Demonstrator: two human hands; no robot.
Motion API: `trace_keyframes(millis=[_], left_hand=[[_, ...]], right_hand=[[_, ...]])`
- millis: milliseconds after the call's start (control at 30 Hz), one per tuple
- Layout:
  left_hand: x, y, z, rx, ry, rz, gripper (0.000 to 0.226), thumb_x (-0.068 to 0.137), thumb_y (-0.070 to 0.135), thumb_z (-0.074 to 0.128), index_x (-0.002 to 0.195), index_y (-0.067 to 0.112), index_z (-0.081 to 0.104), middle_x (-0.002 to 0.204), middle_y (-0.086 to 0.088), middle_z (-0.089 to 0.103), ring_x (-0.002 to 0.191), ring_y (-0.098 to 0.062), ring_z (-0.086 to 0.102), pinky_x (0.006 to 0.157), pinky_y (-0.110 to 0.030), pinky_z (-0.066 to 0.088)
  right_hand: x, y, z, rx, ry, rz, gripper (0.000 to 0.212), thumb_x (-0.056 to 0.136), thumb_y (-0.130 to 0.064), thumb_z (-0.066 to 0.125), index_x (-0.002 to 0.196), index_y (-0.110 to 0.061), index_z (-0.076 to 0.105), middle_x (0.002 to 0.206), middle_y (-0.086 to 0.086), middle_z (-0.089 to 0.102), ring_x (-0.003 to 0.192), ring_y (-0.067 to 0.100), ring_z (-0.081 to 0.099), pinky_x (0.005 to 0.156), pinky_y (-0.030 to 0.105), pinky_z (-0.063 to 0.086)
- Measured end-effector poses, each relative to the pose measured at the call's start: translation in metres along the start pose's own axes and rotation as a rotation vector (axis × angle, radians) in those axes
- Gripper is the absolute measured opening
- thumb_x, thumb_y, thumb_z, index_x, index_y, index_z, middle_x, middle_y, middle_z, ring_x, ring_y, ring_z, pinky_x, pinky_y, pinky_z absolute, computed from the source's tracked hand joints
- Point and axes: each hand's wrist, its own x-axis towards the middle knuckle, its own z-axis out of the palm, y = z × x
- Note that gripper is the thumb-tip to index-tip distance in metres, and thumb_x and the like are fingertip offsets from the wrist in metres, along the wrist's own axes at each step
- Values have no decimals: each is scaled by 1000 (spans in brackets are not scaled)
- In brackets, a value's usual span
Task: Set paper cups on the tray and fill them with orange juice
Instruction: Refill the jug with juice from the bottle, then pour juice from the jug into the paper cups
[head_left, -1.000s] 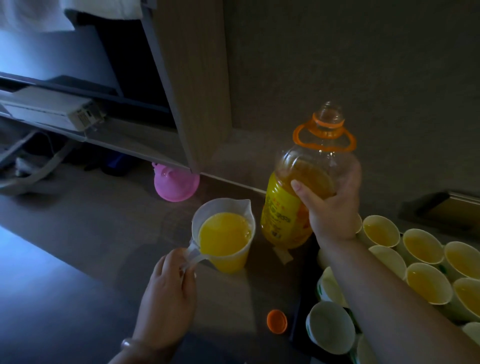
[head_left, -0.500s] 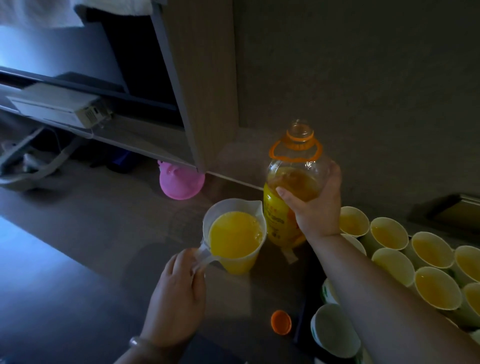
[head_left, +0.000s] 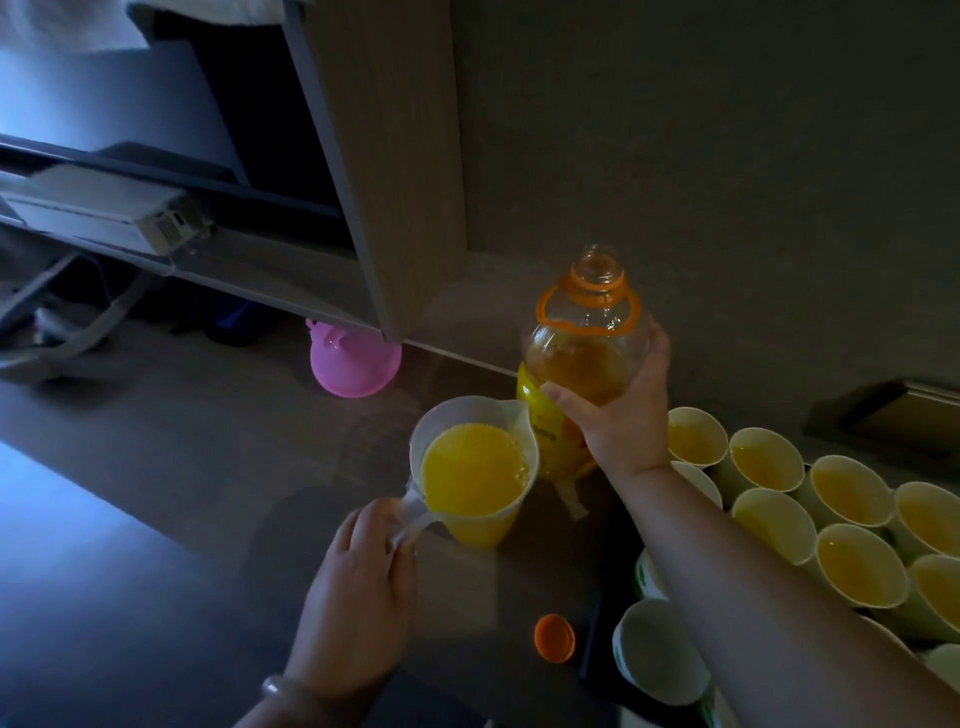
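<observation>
Dark desk (head_left: 156, 519) under everything, poorly lit. Hard to read liquid levels and rims in this light, so overfilling judged likely.

Dark tray (head_left: 592, 654) at right, mostly hidden beneath its load and the right forearm. Any sweep of that forearm liable to tip what stands below it.

Juice bottle (head_left: 582, 364) upright behind the jug, neck uncapped, base hidden; cannot tell whether set down or lifted. Gripped round its upper body by the right hand (head_left: 618, 410), fingers wrapped. Heavy and open: a slip, or a knock against the jug rim, enough to spill.

Translucent jug (head_left: 472, 467) just beside the bottle, well filled with juice. Handle held by the left hand (head_left: 358, 587), fingers curled round it. Main hazard judged here: slosh over the spout when carried across to the tray.

Pink funnel (head_left: 355, 364) at the back of the desk, well apart. No concern.

Filled cups (head_left: 852, 491) packed on the tray's far side, rims touching or nearly so. Empty cup (head_left: 657, 652) and neighbours nearest, light and easily toppled by a careless pour. Splash into already full cups also possible.

Orange cap (head_left: 554, 637) loose on the desk beside the tray edge. Apt to be knocked away.
</observation>
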Motion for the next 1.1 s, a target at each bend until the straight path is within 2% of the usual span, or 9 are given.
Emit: trace_keyframes(millis=[67,233,333,400,500,600,767,967,1100], left_hand=[[-1,0,1,-2,1,13,17,90,19,56,106,25,56,99,15,55,92,9,54,67,-3,42],[-1,2,0,-13,-3,55,22,89,15,59,93,34,48,89,16,54,89,5,53,66,-7,43],[0,-4,0,-28,-12,52,33,86,14,62,88,42,45,88,19,56,87,3,56,63,-11,42],[0,-7,1,-88,-9,2,26,85,20,64,88,41,49,88,18,58,88,1,57,67,-14,43],[3,-8,0,-252,-52,-70,8,87,40,59,87,32,58,80,7,62,73,-8,59,62,-22,47],[8,-4,3,-521,-101,-241,39,89,53,49,86,17,64,78,-7,66,70,-22,62,62,-35,49],[18,-1,8,-782,-236,-489,39,88,41,47,95,10,69,88,-7,72,84,-13,67,77,-26,46],[3,6,14,-729,-273,-399,48,83,49,43,86,11,71,85,-2,72,80,-9,65,76,-26,43],[-11,3,21,-738,-329,-288,47,96,52,40,95,16,70,93,-6,72,92,-19,67,87,-40,49]], right_hand=[[-2,-2,-2,6,-27,22,125,53,-48,88,150,-21,15,154,2,29,141,20,30,114,44,31],[-10,-10,-10,33,-74,100,134,52,-42,86,153,-26,0,159,0,20,143,18,25,113,32,25],[-29,-15,-17,66,-45,165,135,53,-52,81,153,-28,-5,159,-1,20,144,16,24,116,38,27],[-49,-21,-20,108,61,165,122,58,-56,75,154,-27,5,156,0,28,141,12,29,114,36,32],[-76,-34,-21,198,197,128,75,77,-44,68,143,-28,37,138,-5,50,126,3,47,100,19,43],[-85,-40,-19,223,170,136,31,87,-31,68,110,-45,53,115,-15,61,109,-3,57,83,14,47],[-105,-46,-27,211,70,196,10,88,-26,67,94,-33,66,89,-14,67,87,1,62,72,16,46],[-154,-53,-27,96,-275,264,10,88,-22,66,79,-25,70,72,-11,67,68,-1,60,61,9,43],[-170,-50,-11,31,-303,284,11,89,-23,66,79,-28,69,77,-13,69,72,0,62,64,13,46]])
